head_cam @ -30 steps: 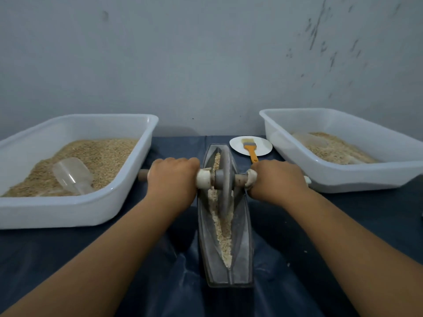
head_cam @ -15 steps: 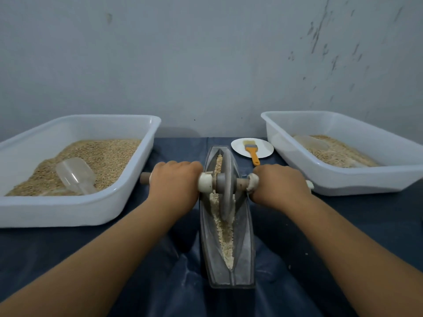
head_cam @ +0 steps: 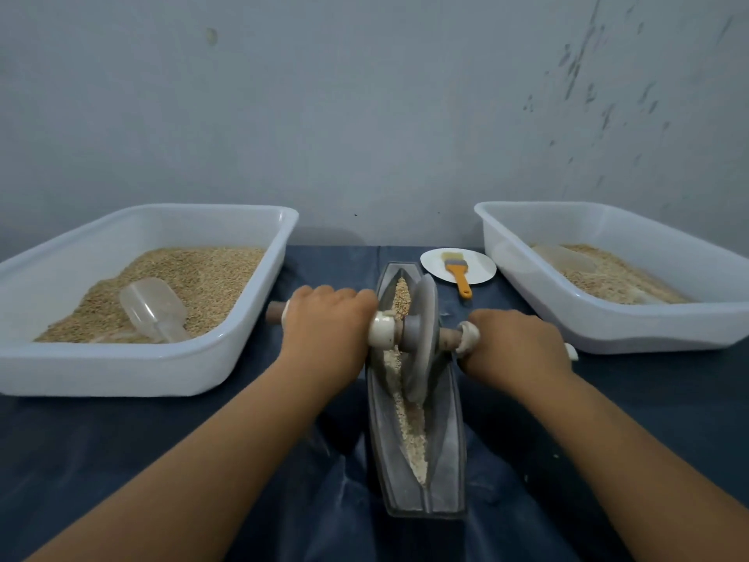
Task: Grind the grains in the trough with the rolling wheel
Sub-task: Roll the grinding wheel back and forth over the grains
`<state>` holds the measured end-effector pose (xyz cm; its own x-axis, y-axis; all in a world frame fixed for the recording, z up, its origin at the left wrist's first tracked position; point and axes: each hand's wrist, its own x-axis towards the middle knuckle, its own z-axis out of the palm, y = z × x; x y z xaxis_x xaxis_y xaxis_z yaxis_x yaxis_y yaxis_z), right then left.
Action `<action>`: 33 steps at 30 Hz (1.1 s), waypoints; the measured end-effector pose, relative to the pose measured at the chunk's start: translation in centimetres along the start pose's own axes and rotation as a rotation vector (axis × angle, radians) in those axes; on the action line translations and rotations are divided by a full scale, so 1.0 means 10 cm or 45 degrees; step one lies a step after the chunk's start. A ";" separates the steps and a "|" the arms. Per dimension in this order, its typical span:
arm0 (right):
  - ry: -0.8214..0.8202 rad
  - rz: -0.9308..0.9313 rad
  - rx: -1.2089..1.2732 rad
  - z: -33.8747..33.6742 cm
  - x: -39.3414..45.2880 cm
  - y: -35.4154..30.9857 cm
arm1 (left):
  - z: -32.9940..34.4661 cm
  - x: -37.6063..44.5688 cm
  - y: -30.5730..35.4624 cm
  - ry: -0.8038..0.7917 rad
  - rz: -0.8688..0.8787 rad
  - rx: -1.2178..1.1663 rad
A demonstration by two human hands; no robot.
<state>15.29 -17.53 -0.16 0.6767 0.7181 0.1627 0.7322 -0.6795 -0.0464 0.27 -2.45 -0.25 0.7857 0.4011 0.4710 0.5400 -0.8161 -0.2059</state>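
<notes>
Grinding is under way: both hands are clenched round the axle handle w/ the rolling wheel [head_cam: 421,334] between them. Left hand [head_cam: 324,330] wraps the handle left of the wheel, knuckles up; right hand [head_cam: 514,346] wraps it on the right. Wheel sits tilted in the trough [head_cam: 417,399] at centre frame, roughly mid-length, leaning toward the right wall. Grains [head_cam: 409,419] lie along the groove, a whole-looking pile at the far end, paler broken stuff toward the near end at lower centre.

Next move, as I judge it: another pass along the trough, w/ even downward pressure from both hands so the wheel stays in the groove and doesn't ride up the wall; the far pile looks least worked, so the stroke prob. needs to reach it.

Hard to see: fingers of both hands curl under the handle, out of sight. Wheel's contact edge w/ the grains is hidden by the disc itself. Handle's right end is mostly behind the right hand; only a white tip shows. Left tray [head_cam: 142,358] holds grain and a clear scoop [head_cam: 154,310]; right tray [head_cam: 648,334] at right edge is cut off by the frame, contents partly hidden behind its wall. Brush [head_cam: 458,273] rests on a plate [head_cam: 482,265], upper centre-right.
</notes>
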 end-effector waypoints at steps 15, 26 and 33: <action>0.086 -0.135 -0.137 -0.12 -0.11 -0.07 | 0.04 -0.24 -0.07 0.007 -0.059 -0.159; 0.286 -0.141 -0.311 -0.10 -0.61 0.04 | -0.21 -0.65 -0.05 0.188 0.068 -0.201; 0.010 -0.048 -0.079 -0.09 -0.06 -0.05 | -0.01 -0.16 -0.04 0.019 -0.021 -0.086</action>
<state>14.47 -17.81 0.64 0.6479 0.7424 0.1705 0.7508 -0.6601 0.0214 -1.23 -2.75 -0.85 0.7719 0.4093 0.4865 0.5311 -0.8358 -0.1395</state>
